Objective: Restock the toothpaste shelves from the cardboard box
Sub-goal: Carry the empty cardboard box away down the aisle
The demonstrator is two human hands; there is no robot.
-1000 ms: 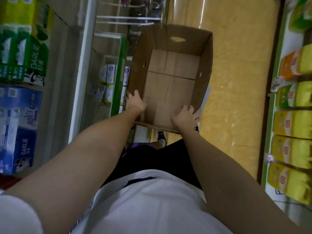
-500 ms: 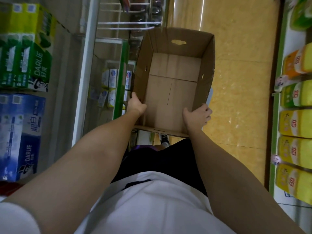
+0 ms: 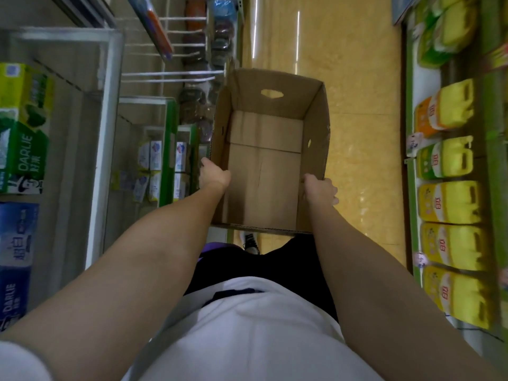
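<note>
Cardboard box [image 3: 264, 185]: brown, open-topped, bare inside.

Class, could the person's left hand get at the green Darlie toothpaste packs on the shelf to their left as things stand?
Probably not straight away. The left hand grips the left wall of the empty cardboard box, which the right hand holds too. Nothing blocks the way to the green Darlie packs, but the hand would have to let go first.
</note>
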